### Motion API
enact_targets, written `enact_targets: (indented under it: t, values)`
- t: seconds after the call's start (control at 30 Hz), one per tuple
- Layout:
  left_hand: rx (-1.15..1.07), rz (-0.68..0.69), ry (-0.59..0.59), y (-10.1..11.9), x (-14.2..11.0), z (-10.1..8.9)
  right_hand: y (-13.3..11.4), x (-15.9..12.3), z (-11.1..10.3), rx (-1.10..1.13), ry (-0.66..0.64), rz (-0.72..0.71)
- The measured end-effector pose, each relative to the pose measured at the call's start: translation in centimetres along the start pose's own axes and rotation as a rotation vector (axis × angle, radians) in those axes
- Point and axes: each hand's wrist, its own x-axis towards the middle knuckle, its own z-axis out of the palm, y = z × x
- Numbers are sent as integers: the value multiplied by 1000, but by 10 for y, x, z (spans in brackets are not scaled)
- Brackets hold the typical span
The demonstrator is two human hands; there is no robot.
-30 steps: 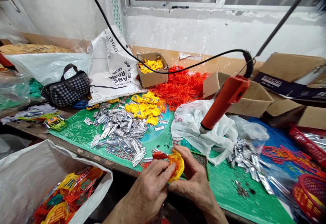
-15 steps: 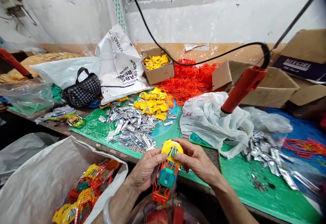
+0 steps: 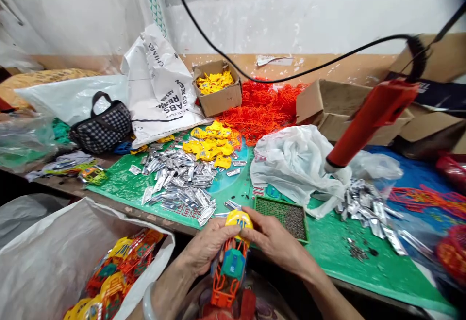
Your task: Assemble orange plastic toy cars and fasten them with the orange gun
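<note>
Between my two hands, low in front of me, is a toy car (image 3: 233, 264) with a yellow hood, an orange frame and a green block in its middle. My left hand (image 3: 207, 244) grips its left side, thumb on the yellow part. My right hand (image 3: 271, 237) is closed on the right side of the yellow hood, thumb pressing on top. The car's underside is hidden. Beyond the hands lie a heap of silver strips (image 3: 182, 176), a pile of yellow hoods (image 3: 211, 145) and a green tray (image 3: 269, 209) holding tiny dark screws.
An orange electric screwdriver (image 3: 371, 121) hangs at right on a black cable. A white sack (image 3: 40, 242) at lower left contains similar toy cars. Orange frames (image 3: 269, 109), a carton of yellow parts (image 3: 222, 101), a plastic bag (image 3: 291, 160) and a checked pouch (image 3: 104, 123) crowd the table.
The view has shifted, bringing the screw tray out from behind my right hand. The toy car sits slightly lower in the picture, held by both hands throughout. The hanging screwdriver appears farther right.
</note>
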Motion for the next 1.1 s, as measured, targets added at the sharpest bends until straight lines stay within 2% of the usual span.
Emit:
enact_targets:
  t: [0.07, 0.13, 0.17, 0.23, 0.27, 0.3, 0.33, 0.4, 0.47, 0.57, 0.67, 0.73, 0.83, 0.93, 1.0, 1.1]
  values:
    - [-19, -14, -17, -3, 0, 2, -6, -12, -13, -221, 122, -5]
    - [-56, -35, -10, -5, 2, 3, -16, -24, -39, -370, 380, -11]
    - [-64, -41, 6, -7, 4, 4, -20, -29, -57, -410, 566, -23]
    - [-57, -43, 36, -9, 7, 5, -28, -31, -97, -484, 1040, -113]
    - [-55, -41, 39, -10, 8, 5, -30, -28, -118, -521, 1234, -161]
    - [-62, -40, 32, -10, 9, 6, -32, -21, -137, -533, 1328, -193]
    - [-79, -43, 18, -11, 10, 7, -32, -11, -154, -484, 1329, -199]
    - [-123, -47, 8, -12, 11, 10, -34, 15, -176, -245, 1120, -280]
    - [-146, -45, 27, -14, 11, 11, -39, 43, -184, 30, 913, -335]
    - [-157, -33, 48, -18, 11, 10, -52, 75, -176, 298, 643, -253]
    - [-175, -32, 58, -24, 12, 6, -62, 89, -153, 390, 502, -218]
    - [-185, -39, 77, -26, 13, 4, -60, 92, -132, 382, 499, -212]
    - [-194, -48, 83, -28, 16, 3, -43, 89, -96, 332, 643, -198]
    - [-201, -68, 73, -29, 18, 5, -20, 82, -66, 300, 743, -115]
    - [-201, -85, 74, -29, 20, 6, -10, 76, -56, 304, 778, -85]
    - [-202, -99, 62, -28, 21, 9, -4, 70, -50, 309, 819, -93]
